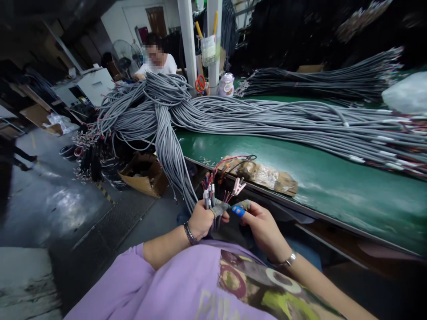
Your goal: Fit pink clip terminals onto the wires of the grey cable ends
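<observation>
My left hand (203,221) is closed round several grey cables (207,201) near their ends, where white sleeves and thin coloured wires stick up. Tape wraps its thumb. Close beside it, my right hand (263,224) pinches with taped fingertips, one of them blue, at a cable end with thin coloured wires (228,195). What lies between those fingertips is too small to make out. From the left hand the held cables run up into a thick hanging bundle of grey cables (171,155). Just beyond the hands is a pale pink clip (238,186) at the bench edge.
A green workbench (333,178) carries long grey cables (283,118) and darker cables (316,80). A wrapped wooden block (267,175) lies along its near edge. Behind stand a post (215,53), a jar (227,84) and another person (160,62). A cardboard box (143,178) sits on the floor.
</observation>
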The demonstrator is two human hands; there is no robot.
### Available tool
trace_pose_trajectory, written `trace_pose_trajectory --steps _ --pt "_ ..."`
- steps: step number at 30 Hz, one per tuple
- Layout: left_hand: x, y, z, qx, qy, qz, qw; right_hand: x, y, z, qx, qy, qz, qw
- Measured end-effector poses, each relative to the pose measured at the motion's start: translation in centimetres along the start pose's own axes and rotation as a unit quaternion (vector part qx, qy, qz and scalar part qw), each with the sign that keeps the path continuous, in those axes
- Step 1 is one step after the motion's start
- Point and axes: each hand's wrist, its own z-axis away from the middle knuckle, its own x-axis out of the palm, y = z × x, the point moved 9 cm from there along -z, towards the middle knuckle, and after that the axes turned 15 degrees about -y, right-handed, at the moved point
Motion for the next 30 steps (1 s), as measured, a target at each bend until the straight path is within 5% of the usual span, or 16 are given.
trace_pose_trajectory --steps 8,16,23,30 --pt "0.2 -0.5 0.0 -0.008 0.004 -0.034 0.999 0.9 -1.1 -0.2 -0.001 -0.036 0.003 0.999" --pt "2.0 -1.9 0.1 -0.094 -0.116 -0.090 0.985 2.1 -0.5 -0.4 0.014 -0.075 -0.030 0.997" --pt "-0.2 -1.2 0.2 -0.006 0.002 -0.027 1.000 1.4 -0.5 -0.5 0.013 -0.014 -0.012 1.000" --pt "-0.2 -1.3 0.2 -0.003 0.001 -0.015 1.000 1.0 0.2 -0.8 0.006 -0.022 -0.001 1.000"
